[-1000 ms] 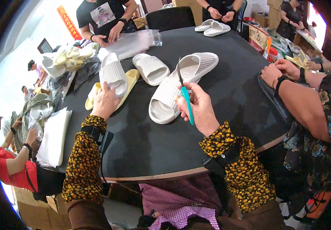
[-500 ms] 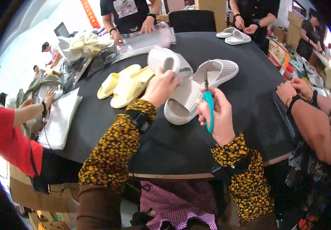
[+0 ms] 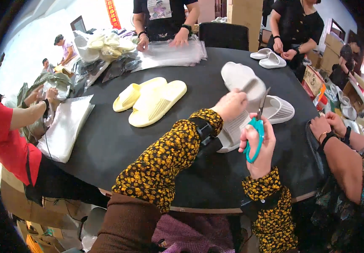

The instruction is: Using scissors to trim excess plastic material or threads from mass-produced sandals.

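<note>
My left hand [image 3: 231, 104] is closed on a light grey slide slipper [image 3: 237, 76], tilted above the table with its rounded end pointing away from me. Beneath and beside that hand are two more grey slippers: one [image 3: 284, 110] to the right, the other [image 3: 231, 131] closer to me and partly hidden by my hands. My right hand [image 3: 263, 157] grips scissors [image 3: 254, 141] by their teal handles. Their dark blades point upward, in front of the grey slippers. To the left of my left hand, a pair of pale yellow slippers [image 3: 161, 104] rests on the table.
The black table [image 3: 169, 164] curves around me. Clear plastic bags [image 3: 171, 55] and bagged slippers [image 3: 108, 44] lie at its far left. A white stack of bags [image 3: 66, 130] sits near a person in red. Another grey pair [image 3: 270, 59] is at the far right. People's arms rest along the edges.
My left hand has moved right, away from the yellow slippers, turning the held grey slipper. The scissors have shifted slightly right and lower. The whole view has also shifted.
</note>
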`<state>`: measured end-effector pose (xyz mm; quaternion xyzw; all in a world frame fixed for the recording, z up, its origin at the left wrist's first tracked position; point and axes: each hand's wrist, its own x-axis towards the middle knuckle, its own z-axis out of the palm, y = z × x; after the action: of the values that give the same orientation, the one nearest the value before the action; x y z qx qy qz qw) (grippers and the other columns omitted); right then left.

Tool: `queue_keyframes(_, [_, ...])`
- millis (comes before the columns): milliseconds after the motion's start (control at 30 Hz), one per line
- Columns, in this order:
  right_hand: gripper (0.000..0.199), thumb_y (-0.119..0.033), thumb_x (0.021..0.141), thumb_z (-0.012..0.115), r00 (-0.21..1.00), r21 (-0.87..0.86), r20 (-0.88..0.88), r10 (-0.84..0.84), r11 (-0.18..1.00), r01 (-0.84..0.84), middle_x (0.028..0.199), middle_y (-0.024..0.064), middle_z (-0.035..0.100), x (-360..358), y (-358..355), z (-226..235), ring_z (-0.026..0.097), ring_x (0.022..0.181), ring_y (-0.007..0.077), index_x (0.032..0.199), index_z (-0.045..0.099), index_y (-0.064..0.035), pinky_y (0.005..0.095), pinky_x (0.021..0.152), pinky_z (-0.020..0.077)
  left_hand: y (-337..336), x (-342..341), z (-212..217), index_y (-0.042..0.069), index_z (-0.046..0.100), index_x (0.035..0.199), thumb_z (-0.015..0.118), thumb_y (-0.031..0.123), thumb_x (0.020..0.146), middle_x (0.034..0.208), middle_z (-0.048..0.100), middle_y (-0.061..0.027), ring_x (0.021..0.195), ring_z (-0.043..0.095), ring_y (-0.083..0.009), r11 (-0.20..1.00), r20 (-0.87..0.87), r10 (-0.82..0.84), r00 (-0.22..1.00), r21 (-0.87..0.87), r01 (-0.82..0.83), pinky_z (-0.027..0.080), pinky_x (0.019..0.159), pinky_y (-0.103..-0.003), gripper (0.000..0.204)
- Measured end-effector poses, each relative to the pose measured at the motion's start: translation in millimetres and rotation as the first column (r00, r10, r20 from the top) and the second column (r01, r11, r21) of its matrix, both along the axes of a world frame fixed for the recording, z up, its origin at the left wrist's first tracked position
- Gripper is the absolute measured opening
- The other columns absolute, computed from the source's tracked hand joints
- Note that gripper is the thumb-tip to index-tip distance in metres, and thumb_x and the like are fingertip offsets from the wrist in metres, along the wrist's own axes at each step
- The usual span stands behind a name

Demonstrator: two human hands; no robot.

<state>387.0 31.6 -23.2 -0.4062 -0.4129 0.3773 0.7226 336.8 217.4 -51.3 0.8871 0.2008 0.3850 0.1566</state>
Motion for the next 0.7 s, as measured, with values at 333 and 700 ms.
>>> queue_keyframes(333, [0.036, -0.016, 0.084, 0.060, 0.998, -0.046, 0.023, 0.061, 0.997, -0.060, 0.070, 0.0028, 0.054, -5, 3, -4, 0.049, 0.051, 0.0058, 0.115, 0.048, -0.0035, 0.0189, 0.044, 0.0408, 60, -133, 43, 0.002, 0.064, 0.095, 0.057, 0.025, 0.083, 0.092, 0.064, -0.0190, 0.087, 0.061, -0.0352, 0.866, -0.015, 0.490, 0.872, 0.126, -0.484, 0.048, 0.078, -0.040, 0.027])
queue_keyframes(700, [0.034, -0.014, 0.084, 0.058, 0.995, -0.070, 0.093, 0.041, 0.997, -0.035, 0.073, 0.0031, 0.056, 2, 4, -8, 0.049, 0.052, 0.0044, 0.115, 0.048, -0.0042, 0.0183, 0.043, 0.0400, 91, -337, -25, -0.003, 0.055, 0.105, 0.054, 0.030, 0.081, 0.104, 0.059, -0.0273, 0.102, 0.055, -0.0398, 0.506, -0.205, 0.837, 0.508, -0.065, -0.860, 0.045, 0.087, -0.041, 0.040])
